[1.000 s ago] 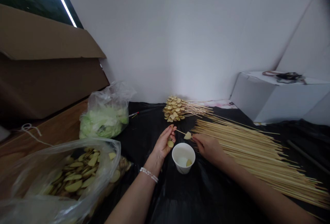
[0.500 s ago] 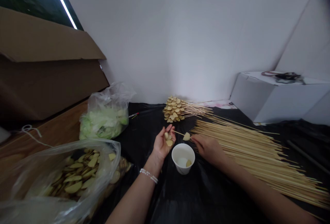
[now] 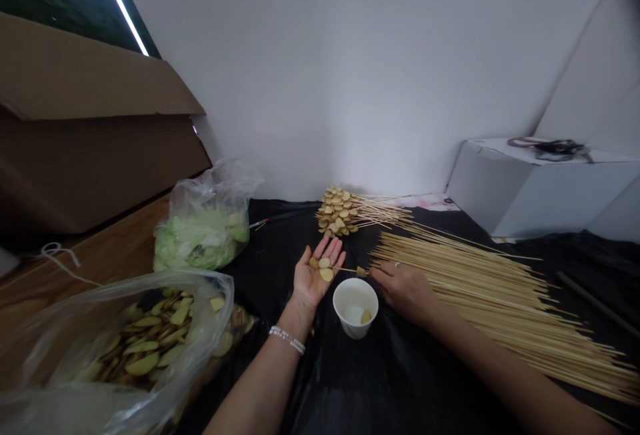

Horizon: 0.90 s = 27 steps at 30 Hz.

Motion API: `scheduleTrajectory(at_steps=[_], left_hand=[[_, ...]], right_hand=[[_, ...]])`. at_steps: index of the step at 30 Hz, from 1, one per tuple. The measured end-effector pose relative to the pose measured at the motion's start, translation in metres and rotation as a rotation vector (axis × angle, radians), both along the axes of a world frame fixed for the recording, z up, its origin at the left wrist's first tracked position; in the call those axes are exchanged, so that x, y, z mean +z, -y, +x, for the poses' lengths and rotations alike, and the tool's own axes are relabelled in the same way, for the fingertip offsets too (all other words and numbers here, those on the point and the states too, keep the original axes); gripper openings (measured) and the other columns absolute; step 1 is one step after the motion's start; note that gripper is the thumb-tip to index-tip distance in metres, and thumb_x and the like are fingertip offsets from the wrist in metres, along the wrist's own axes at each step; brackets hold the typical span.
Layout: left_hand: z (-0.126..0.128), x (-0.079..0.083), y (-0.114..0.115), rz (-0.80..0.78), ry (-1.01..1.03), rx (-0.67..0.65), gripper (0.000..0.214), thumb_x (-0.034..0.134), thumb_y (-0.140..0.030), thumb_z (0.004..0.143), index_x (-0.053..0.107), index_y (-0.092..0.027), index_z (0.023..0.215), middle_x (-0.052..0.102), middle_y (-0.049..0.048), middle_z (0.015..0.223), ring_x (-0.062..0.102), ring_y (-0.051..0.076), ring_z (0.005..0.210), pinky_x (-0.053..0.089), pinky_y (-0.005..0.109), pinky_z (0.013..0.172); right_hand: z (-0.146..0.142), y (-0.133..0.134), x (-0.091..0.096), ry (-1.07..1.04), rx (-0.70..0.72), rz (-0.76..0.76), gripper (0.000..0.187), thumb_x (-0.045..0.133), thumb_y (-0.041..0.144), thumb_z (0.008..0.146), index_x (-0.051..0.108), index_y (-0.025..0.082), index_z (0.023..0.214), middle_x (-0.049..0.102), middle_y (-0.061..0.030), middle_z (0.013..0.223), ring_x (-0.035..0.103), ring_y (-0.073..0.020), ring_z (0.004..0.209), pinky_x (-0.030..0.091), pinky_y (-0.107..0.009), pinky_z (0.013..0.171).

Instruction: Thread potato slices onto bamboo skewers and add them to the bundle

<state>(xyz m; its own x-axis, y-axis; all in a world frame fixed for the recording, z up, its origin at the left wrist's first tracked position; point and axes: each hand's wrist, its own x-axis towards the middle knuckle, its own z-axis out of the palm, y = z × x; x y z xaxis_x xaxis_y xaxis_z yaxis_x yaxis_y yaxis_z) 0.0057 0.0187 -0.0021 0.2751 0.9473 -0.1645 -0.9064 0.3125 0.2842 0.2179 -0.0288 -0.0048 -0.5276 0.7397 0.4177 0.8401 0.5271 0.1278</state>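
My left hand (image 3: 313, 276) lies palm up with its fingers stretched out, and several potato slices (image 3: 325, 263) rest on the palm and fingers. Between thumb and fingers, my right hand (image 3: 405, 288) pinches a thin wooden skewer (image 3: 349, 269). One potato slice (image 3: 361, 271) is threaded on it just ahead of my fingertips. The skewer's far end reaches the slices on my left palm; whether it pierces one I cannot tell. Between and below the hands stands a white paper cup (image 3: 345, 315) with a potato slice (image 3: 366, 317) inside.
Many bare skewers (image 3: 500, 308) lie at the right. Behind the hands is a pile of threaded potato skewers (image 3: 337, 211). At the left are an open plastic bag of potato slices (image 3: 145, 348), a bag of cut greens (image 3: 200, 235) and a cardboard box (image 3: 100, 155). Black plastic sheeting (image 3: 370, 388) covers the work surface.
My left fingers have uncurled and the palm has opened flatter. The threaded slice has turned edge-on, and the skewer's far end has dropped from my left fingertips to the slices on the palm.
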Motion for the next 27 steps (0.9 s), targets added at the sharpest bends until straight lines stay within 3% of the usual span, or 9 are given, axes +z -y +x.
scheduleTrajectory(at_steps=[9, 27], left_hand=[[0.006, -0.003, 0.003, -0.034, -0.008, -0.078, 0.052, 0.037, -0.034, 0.093, 0.038, -0.013, 0.140, 0.048, 0.0193, 0.138, 0.046, 0.030, 0.126, 0.041, 0.050, 0.100], [-0.015, -0.002, -0.008, -0.078, 0.101, 0.094, 0.052, 0.032, -0.037, 0.094, 0.041, -0.010, 0.138, 0.054, 0.0227, 0.129, 0.053, 0.033, 0.119, 0.052, 0.047, 0.087]], right_hand=[[-0.001, -0.002, -0.003, -0.073, -0.046, -0.039, 0.022, 0.041, 0.023, 0.093, 0.063, 0.022, 0.092, 0.064, -0.0032, 0.083, 0.052, -0.0127, 0.067, 0.023, -0.027, 0.057], [-0.003, 0.004, 0.003, -0.094, 0.171, 0.011, 0.020, 0.046, 0.023, 0.090, 0.065, 0.020, 0.090, 0.060, -0.0016, 0.073, 0.048, -0.0119, 0.063, 0.023, -0.028, 0.057]])
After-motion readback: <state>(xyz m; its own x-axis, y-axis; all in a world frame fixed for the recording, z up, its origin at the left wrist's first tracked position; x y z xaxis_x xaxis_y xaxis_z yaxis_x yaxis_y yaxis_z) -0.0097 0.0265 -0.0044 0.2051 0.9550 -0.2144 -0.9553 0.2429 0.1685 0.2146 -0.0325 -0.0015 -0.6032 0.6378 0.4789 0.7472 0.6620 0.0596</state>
